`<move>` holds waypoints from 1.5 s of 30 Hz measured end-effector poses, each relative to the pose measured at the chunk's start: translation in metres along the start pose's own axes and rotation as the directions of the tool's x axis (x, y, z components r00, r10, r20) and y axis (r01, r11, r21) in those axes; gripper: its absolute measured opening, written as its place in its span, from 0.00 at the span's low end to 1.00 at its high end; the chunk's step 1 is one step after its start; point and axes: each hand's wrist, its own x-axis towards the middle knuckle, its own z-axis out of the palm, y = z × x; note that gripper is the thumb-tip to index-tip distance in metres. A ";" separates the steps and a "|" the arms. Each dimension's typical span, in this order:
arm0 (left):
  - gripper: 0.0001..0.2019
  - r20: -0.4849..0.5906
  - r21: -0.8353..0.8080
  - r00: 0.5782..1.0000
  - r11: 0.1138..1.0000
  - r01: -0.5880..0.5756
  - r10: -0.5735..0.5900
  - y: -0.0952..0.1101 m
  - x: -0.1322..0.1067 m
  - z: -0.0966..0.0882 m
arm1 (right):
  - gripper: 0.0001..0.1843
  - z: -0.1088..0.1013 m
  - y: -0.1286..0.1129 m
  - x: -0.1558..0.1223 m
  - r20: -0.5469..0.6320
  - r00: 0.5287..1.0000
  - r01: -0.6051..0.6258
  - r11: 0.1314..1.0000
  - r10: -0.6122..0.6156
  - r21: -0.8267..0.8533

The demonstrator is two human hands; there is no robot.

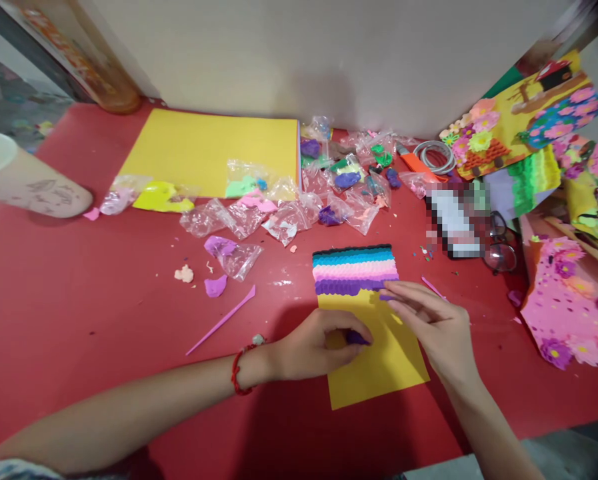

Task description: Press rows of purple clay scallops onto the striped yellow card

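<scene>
A small yellow card (379, 363) lies on the red table (79, 300), its top part covered with scalloped rows of clay (355, 269) in dark, blue, pink and purple. My left hand (319, 347) rests on the card's left side, fingers curled round a lump of purple clay (357, 338). My right hand (429, 320) hovers over the card's right side, its fingertips pinching a small bit of purple clay (386, 297) right below the purple row. A red bracelet (239, 373) circles my left wrist.
A pink plastic modelling stick (222, 321) lies left of the card. Several clear bags of coloured clay (299, 193) are scattered behind, before a large yellow sheet (209, 150). Finished clay pictures (543, 120) and glasses (501, 247) crowd the right; a paper cup (23, 177) lies far left.
</scene>
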 end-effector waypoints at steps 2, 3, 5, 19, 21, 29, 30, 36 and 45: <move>0.06 -0.001 0.091 0.999 0.995 -0.033 0.033 0.001 0.000 0.000 | 0.07 0.005 0.005 0.003 0.063 0.998 -0.018 1.000 0.017 0.011; 0.06 0.001 0.117 0.999 0.992 -0.040 0.040 0.002 0.001 0.000 | 0.06 0.007 0.007 0.005 0.081 0.997 -0.020 1.000 0.019 0.011; 0.06 0.002 0.149 0.999 0.987 -0.053 0.054 0.003 0.002 0.000 | 0.03 0.010 0.010 0.008 0.091 0.996 -0.005 1.000 0.006 -0.017; 0.08 0.093 0.325 0.987 0.933 -0.152 0.129 -0.001 0.000 0.003 | 0.09 0.023 0.018 0.000 0.325 0.879 0.471 0.523 -0.350 -0.710; 0.08 0.108 0.325 0.985 0.932 -0.161 0.133 -0.002 0.000 0.003 | 0.10 0.024 0.017 0.000 0.315 0.888 0.456 0.570 -0.334 -0.683; 0.08 0.142 0.333 0.982 0.928 -0.166 0.125 -0.002 -0.001 0.001 | 0.03 0.006 0.006 0.003 0.250 0.944 0.306 0.848 -0.213 -0.432; 0.08 0.141 0.333 0.982 0.928 -0.168 0.127 -0.002 -0.001 0.001 | 0.03 0.004 0.005 0.004 0.276 0.944 0.291 0.855 -0.183 -0.429; 0.08 0.147 0.331 0.981 0.928 -0.170 0.128 -0.003 0.000 0.002 | 0.10 0.003 0.001 0.006 0.341 0.928 0.291 0.865 -0.150 -0.409; 0.09 0.142 0.322 0.983 0.934 -0.158 0.117 -0.001 -0.001 0.002 | 0.09 0.007 0.003 0.006 0.310 0.921 0.329 0.897 -0.235 -0.296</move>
